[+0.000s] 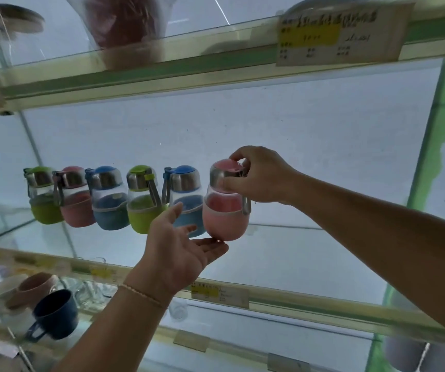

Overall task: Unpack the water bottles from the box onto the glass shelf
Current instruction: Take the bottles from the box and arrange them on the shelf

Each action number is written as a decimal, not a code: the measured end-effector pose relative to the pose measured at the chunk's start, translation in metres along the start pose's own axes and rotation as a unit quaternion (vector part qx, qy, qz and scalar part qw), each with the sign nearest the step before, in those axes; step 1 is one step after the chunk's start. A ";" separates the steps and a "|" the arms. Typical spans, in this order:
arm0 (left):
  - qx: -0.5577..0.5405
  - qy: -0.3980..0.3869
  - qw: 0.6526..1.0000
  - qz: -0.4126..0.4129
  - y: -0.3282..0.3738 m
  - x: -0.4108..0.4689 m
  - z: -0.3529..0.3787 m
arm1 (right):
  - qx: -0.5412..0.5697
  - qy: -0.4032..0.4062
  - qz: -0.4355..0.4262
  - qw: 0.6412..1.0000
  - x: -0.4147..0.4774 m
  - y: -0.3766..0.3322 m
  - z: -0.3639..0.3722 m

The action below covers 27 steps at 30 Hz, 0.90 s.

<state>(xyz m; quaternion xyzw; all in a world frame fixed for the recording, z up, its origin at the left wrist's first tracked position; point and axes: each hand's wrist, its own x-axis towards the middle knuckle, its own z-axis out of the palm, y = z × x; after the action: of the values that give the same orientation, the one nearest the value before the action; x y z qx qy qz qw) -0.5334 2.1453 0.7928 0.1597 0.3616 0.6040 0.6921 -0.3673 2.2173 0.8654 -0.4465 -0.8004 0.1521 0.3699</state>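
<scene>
Fingers of the right hand (259, 175) pinched the steel-collared cap of a pink bottle (224, 210), with the thumb on the near side of the collar and the forefinger curled over the pink lid. The bottle leaned slightly and sat at the right end of a row on the glass shelf (323, 253). Whether its rounded base rested on the glass could not be told. The left hand (181, 248) lay palm up with its fingers straight and loosely spread, and their tips touched the underside of that base. A thin bracelet (141, 294) circled the left wrist.

Just left of the held bottle stood a blue bottle (183, 194), partly hidden behind the left hand. Farther left came a green bottle (142, 205), a second blue bottle (108, 202), a second pink bottle (75, 200) and a second green bottle (44, 200) at the left end. All stood close together, each with a steel collar and a coloured sleeve.

A price label (220, 295) hung on the shelf's near rail. On the shelf below, at the left, stood a dark blue mug (55, 314).
</scene>
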 end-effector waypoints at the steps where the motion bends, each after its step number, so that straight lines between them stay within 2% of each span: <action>1: 0.003 0.005 1.000 0.003 -0.001 0.001 0.002 | -0.005 0.000 0.002 1.000 0.002 0.002 0.001; 10: -0.006 0.017 1.000 0.011 -0.002 0.009 0.000 | -0.018 -0.010 0.019 1.000 0.013 0.019 0.010; 18: -0.045 -0.038 0.998 0.002 -0.001 0.013 -0.008 | -0.046 -0.011 0.022 0.999 0.017 0.016 0.015; 27: -0.053 -0.055 0.997 0.018 0.008 -0.002 -0.024 | -0.054 -0.014 0.060 0.997 0.010 0.010 0.022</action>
<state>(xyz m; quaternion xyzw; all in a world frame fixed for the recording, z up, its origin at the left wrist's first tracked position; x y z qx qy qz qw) -0.5564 2.1400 0.7821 0.1622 0.2881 0.6246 0.7075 -0.3803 2.2333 0.8492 -0.5110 -0.7843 0.1363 0.3243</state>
